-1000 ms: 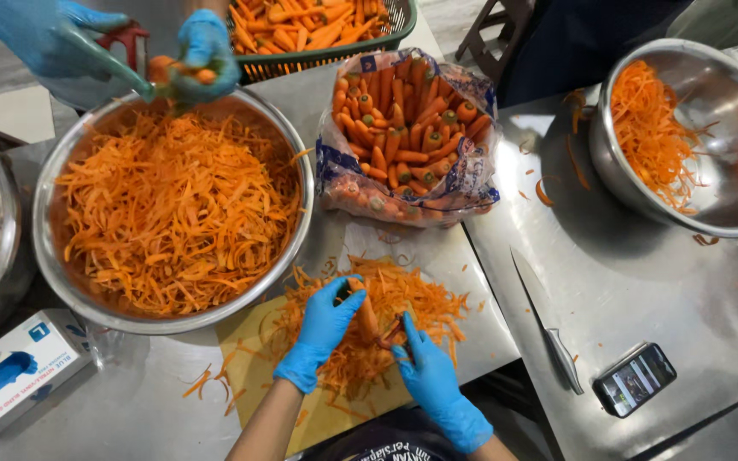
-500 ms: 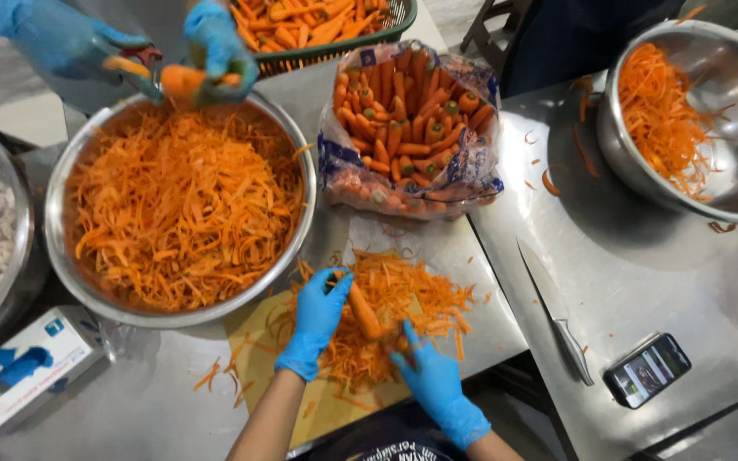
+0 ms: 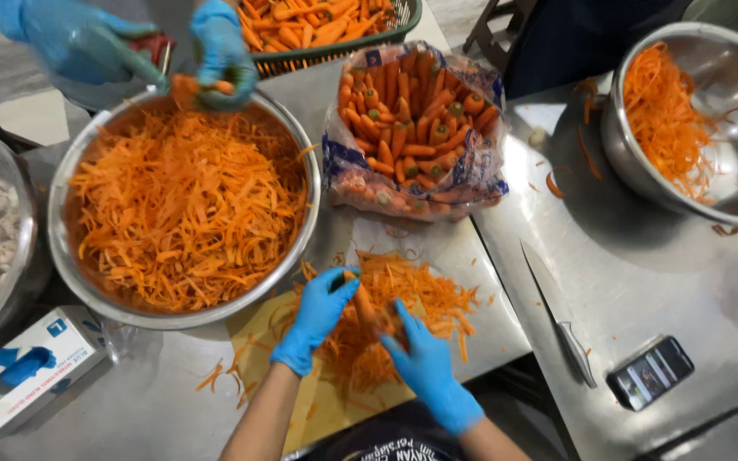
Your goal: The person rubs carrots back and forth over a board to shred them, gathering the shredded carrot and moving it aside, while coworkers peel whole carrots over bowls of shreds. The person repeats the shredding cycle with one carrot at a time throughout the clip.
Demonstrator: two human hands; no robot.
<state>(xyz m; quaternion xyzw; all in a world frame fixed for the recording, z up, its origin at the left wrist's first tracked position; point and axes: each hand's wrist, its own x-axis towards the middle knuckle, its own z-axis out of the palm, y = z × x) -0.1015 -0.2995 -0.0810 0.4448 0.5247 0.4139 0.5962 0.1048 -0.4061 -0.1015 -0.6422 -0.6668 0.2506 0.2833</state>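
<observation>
Head view, looking down on a steel worktable [image 3: 642, 282]. Near 6 o'clock, the wearer's blue-gloved left hand [image 3: 318, 314] closes its fingers around the upper end of a long orange carrot [image 3: 362, 306], held slanted over a heap of orange carrot shavings [image 3: 412, 316] on a yellowish cutting board [image 3: 266, 329]. The blue-gloved right hand [image 3: 424, 363] meets the carrot's lower end, fingers curled; whether it grips a tool cannot be told. At 10 o'clock stands a large round steel bowl of shredded carrot [image 3: 181, 209]; above its far rim, at 11 o'clock, a co-worker's two blue-gloved hands [image 3: 143, 47] work another carrot piece. At 12 to 1 o'clock lies an open clear plastic bag of whole carrots [image 3: 416, 128]. A second steel bowl with shreds [image 3: 694, 119] sits at 2 o'clock. A long steel knife [image 3: 557, 312] and a black phone [image 3: 651, 371] lie at 4 o'clock; a glove box [image 3: 23, 371] lies at 8 o'clock.
</observation>
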